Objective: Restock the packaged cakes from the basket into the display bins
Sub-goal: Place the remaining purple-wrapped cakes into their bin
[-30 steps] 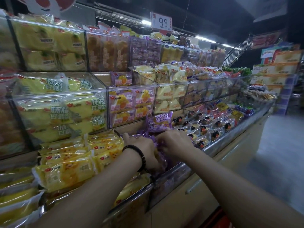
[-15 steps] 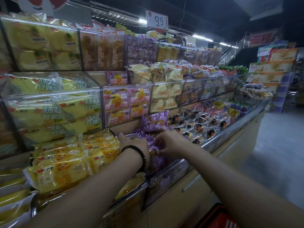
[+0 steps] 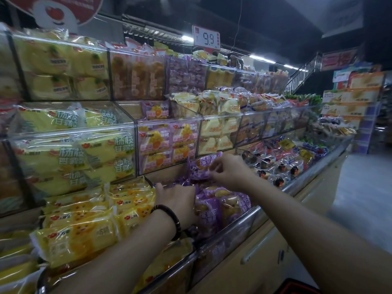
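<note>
Purple packaged cakes [image 3: 220, 206] fill a clear bottom-row display bin [image 3: 244, 221]. My left hand [image 3: 178, 202], with a dark bead bracelet on the wrist, presses against the left side of these packs, fingers down among them. My right hand [image 3: 231, 170] pinches the edge of an upright purple cake pack [image 3: 200, 166] at the back of the same bin. A sliver of the red basket [image 3: 297, 288] shows at the bottom edge, its contents hidden.
Yellow cake packs [image 3: 84, 219] lie in the bin to the left. Stepped clear bins of yellow and pink-purple packs [image 3: 167, 143] rise behind. Dark-topped cakes [image 3: 275, 166] fill bins to the right. A 9.9 price sign [image 3: 206, 40] hangs above. The aisle floor [image 3: 364, 198] lies right.
My right hand has risen from the packs in the bin to the upright purple pack at the back. My left hand stays low on the packs. The camera view has shifted slightly.
</note>
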A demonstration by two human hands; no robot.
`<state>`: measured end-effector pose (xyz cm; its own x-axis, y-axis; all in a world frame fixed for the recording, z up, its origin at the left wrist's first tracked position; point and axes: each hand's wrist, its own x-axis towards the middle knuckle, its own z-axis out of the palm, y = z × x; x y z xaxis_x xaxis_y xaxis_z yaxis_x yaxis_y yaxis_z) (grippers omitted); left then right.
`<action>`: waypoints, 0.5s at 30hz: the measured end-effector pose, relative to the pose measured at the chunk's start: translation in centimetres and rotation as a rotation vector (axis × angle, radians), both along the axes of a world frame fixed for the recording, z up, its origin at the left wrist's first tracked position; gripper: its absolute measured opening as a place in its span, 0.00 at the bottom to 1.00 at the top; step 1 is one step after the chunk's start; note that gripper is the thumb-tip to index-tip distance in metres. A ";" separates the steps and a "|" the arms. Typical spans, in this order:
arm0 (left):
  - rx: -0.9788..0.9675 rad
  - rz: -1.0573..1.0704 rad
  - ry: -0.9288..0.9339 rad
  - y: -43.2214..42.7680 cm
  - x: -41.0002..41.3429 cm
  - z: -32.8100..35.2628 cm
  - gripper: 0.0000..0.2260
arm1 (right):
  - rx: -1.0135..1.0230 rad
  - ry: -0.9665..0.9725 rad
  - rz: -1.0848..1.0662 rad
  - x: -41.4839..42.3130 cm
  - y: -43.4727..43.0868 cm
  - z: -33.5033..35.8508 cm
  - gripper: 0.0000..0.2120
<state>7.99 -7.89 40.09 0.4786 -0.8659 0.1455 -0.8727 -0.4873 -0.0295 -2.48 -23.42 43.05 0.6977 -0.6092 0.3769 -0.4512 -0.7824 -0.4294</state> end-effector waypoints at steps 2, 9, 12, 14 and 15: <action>-0.020 -0.012 0.008 0.2 0.2 -0.2 0.16 | -0.003 -0.033 -0.059 0.7 -1.1 0.8 0.13; 0.006 -0.081 0.020 -0.2 1.7 0.3 0.21 | -0.046 0.077 -0.095 5.3 -4.6 2.3 0.24; -0.057 -0.126 -0.010 -0.4 2.3 0.1 0.22 | -0.027 0.133 -0.119 6.6 -5.9 1.7 0.27; -0.106 -0.171 0.032 -0.5 2.6 0.1 0.22 | -0.036 0.198 -0.138 7.3 -6.5 1.2 0.30; -0.137 -0.186 0.064 -0.6 2.8 0.1 0.21 | -0.041 0.233 -0.144 7.5 -6.7 1.1 0.31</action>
<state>10.76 -8.48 40.23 0.3248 -0.9142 0.2425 -0.9458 -0.3137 0.0839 4.98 -30.10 44.12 0.6759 -0.6958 0.2429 -0.6418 -0.7177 -0.2701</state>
